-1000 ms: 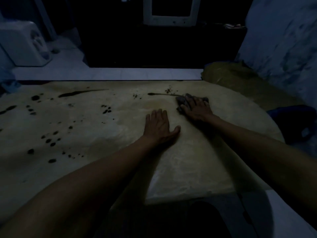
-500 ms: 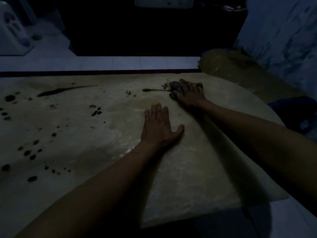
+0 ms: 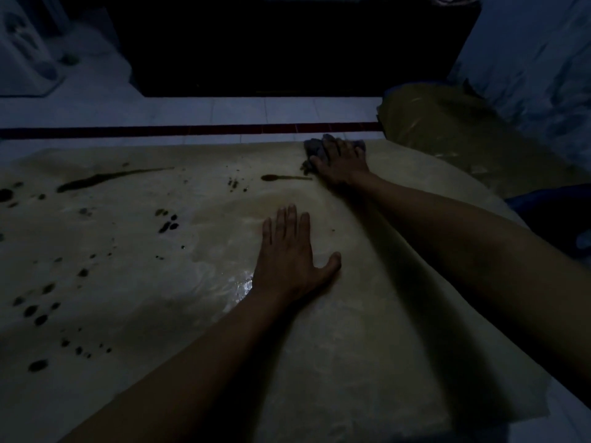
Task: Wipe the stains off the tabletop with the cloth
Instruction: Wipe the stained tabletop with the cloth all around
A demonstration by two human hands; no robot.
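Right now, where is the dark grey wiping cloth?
Head view: the dark grey wiping cloth is bunched under the right hand at the tabletop's far right edge, beside the thin dark streak.

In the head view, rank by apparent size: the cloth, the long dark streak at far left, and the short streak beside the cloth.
1. Long dark streak, clearly largest.
2. Cloth and short streak: look similar; the right hand covers much of the cloth, so no ranking.

Dark bunched cloth (image 3: 314, 148) at far tabletop (image 3: 351, 330) edge, seemingly greyish, stains (image 3: 105, 179) leftward
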